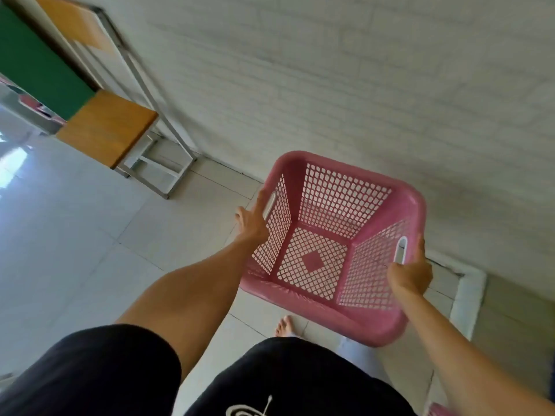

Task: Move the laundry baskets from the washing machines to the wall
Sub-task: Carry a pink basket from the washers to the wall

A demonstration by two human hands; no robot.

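1. Head view: empty pink basket carried clear of the floor, near the wall. Left hand and right hand each grip a side handle.
2. Judgement: delivery nearly complete; setting down remains. Washing machines unseen.

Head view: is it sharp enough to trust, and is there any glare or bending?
Head view: the pink basket and both hands, left and right, are fairly sharp; the wall looks soft and smeared; bright glare on the floor at the left edge; wide-angle tilt slants the desk and wall lines.
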